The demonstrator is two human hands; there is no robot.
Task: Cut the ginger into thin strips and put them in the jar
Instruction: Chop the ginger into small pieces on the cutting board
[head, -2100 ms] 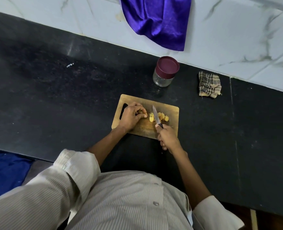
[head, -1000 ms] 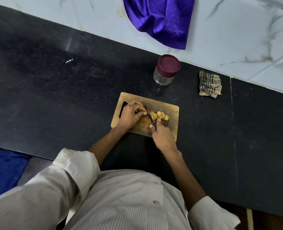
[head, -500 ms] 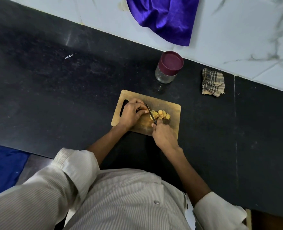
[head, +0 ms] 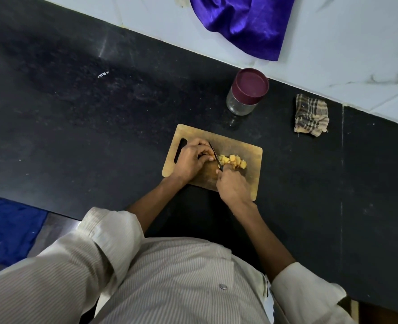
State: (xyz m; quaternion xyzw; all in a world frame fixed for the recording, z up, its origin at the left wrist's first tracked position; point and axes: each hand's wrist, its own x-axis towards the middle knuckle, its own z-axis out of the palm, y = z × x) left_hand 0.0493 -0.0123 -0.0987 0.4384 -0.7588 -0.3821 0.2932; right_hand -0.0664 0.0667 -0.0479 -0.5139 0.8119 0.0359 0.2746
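Clear glass jar with maroon lid (head: 247,92), upper centre: lidded, apparently empty. Left hand (head: 191,160) curls over yellow ginger pieces (head: 231,161); right hand (head: 233,185) grips black-handled knife (head: 214,155).

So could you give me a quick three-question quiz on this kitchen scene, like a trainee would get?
1. True or false: the jar has its maroon lid on.
2. Which hand holds the knife? A) left B) right
3. Fill in: the cut ginger pieces lie on the wooden ____.

Key: 1 true. 2 B: the right hand grips it, while the left hand steadies the ginger beside the blade. 3 cutting board.
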